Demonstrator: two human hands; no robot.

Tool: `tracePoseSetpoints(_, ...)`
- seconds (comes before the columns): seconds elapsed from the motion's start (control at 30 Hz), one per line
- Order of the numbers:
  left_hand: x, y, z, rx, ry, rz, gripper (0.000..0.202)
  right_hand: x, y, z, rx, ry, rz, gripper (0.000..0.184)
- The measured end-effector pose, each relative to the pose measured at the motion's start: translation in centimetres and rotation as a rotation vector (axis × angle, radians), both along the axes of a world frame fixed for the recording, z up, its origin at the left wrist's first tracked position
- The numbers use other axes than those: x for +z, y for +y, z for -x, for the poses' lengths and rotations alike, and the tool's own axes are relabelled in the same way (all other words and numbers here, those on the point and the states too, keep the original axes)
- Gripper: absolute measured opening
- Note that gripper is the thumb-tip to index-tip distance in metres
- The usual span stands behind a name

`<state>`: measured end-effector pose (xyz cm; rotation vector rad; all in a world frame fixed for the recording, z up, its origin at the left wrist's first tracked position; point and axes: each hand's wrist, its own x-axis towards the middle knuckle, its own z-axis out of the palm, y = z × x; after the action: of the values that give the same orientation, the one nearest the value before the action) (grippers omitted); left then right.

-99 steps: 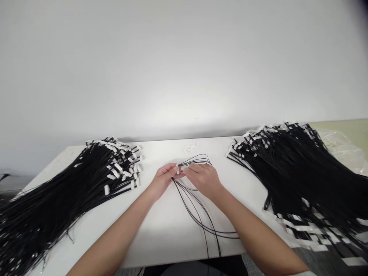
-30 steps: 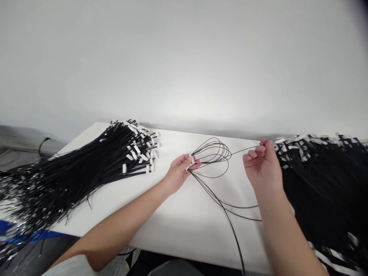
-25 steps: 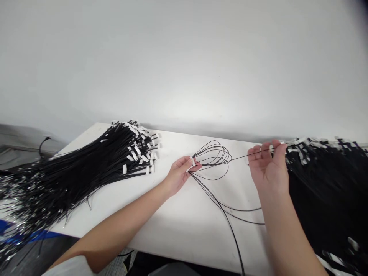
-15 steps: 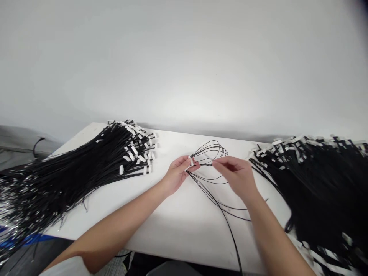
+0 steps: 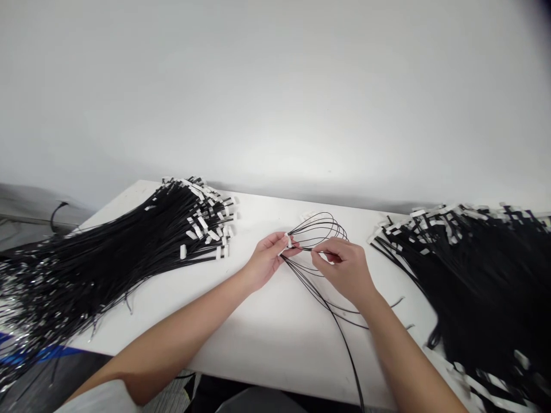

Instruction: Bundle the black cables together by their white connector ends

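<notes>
My left hand [image 5: 266,263] pinches a small white connector [image 5: 287,241] at the middle of the white table [image 5: 258,338]. Several thin black wires [image 5: 321,228] loop out from that connector and trail down toward the near table edge. My right hand [image 5: 344,268] is closed in a pinch on one black wire just to the right of the connector, its fingertips a few centimetres from my left fingers.
A big heap of black wires with white end tabs [image 5: 129,246] covers the table's left side. Another such heap [image 5: 482,275] fills the right side. A grey wall rises behind the table. A dark cable [image 5: 58,207] lies beyond the left corner.
My right hand drew a single wire from the right heap and brought it left to the connector in my left hand. The left hand has stayed where it was.
</notes>
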<state>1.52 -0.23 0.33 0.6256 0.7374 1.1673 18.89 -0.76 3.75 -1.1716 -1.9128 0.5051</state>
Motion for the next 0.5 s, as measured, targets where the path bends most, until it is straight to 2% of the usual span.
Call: tracePoseSetpoints(0.5,-0.29,0.03,0.08,-0.015,0.015,0.007,0.019,-0.24,0.07,-0.14,0.034,-0.039,-0.087,0.010)
